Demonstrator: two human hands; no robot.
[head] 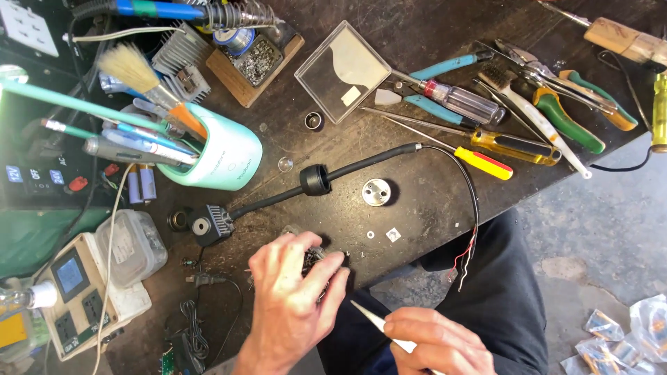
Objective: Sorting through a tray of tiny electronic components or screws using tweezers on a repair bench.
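Two hands work at the bench edge. The left hand (pixel 295 292) cups one small dark metal part (pixel 316 258); the right hand (pixel 434 340) pinches one white pointed tool (pixel 379 325).
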